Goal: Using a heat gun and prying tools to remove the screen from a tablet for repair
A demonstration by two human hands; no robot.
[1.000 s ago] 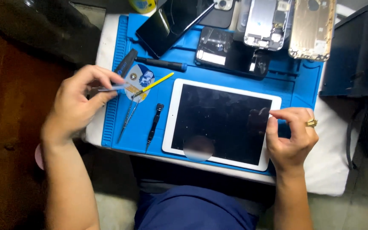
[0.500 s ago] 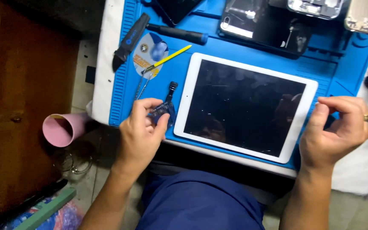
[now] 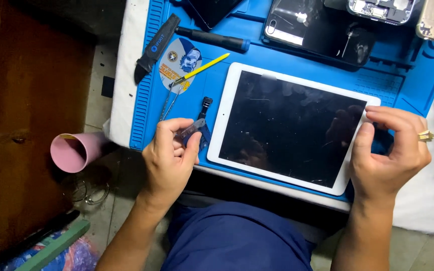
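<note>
A white tablet [image 3: 290,123] with a dark screen lies on a blue repair mat [image 3: 217,75]. My left hand [image 3: 169,160] sits at the mat's front edge, left of the tablet, pinching a small dark opening tool [image 3: 197,131] between thumb and fingers. My right hand [image 3: 388,150], with a gold ring, grips the tablet's right edge, thumb on the screen's border and fingers curled over the side.
On the mat's far side lie a black pry tool [image 3: 156,46], a dark screwdriver [image 3: 212,39], yellow-tipped tweezers [image 3: 187,80] over a round sticker [image 3: 179,62], and several opened phones [image 3: 317,30]. A pink cup [image 3: 74,150] lies on the floor at left, beside a brown wooden surface.
My left hand came from the far left tools to the mat's front edge and took up the small dark tool. The view moved closer and shifted left; my right hand stays on the tablet's edge.
</note>
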